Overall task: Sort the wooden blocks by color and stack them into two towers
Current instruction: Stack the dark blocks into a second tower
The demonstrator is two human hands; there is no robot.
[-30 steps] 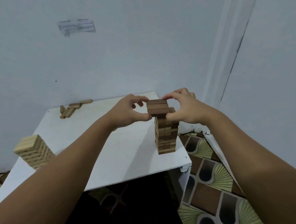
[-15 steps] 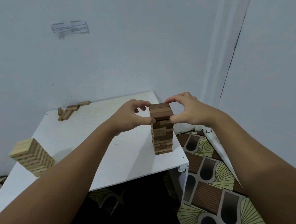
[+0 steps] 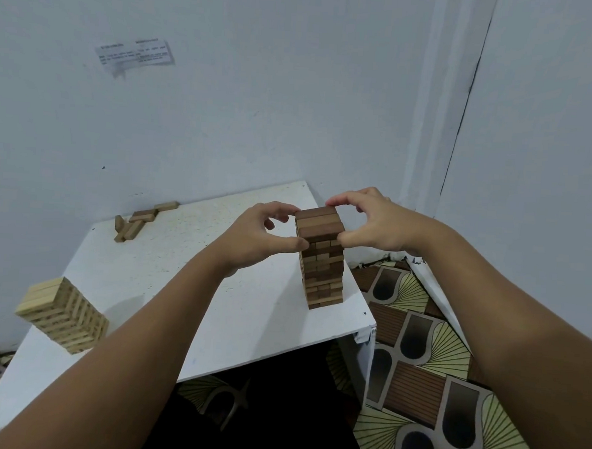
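A dark brown block tower (image 3: 323, 277) stands near the right edge of the white table (image 3: 214, 309). Its top layers (image 3: 318, 223) are pinched from both sides. My left hand (image 3: 259, 238) holds them on the left with thumb and forefinger, and my right hand (image 3: 373, 221) does the same on the right. The layers sit lined up with the stack below. A pale wooden block tower (image 3: 64, 315) stands at the table's left edge, apart from both hands.
A few loose brown blocks (image 3: 138, 220) lie at the back left of the table against the wall. The table's right and front edges drop to a patterned floor mat (image 3: 421, 354). Walls close in behind and to the right.
The top dark layers, held skewed over the tower a second ago, have come down and now sit square on it. Both hands stayed on them.
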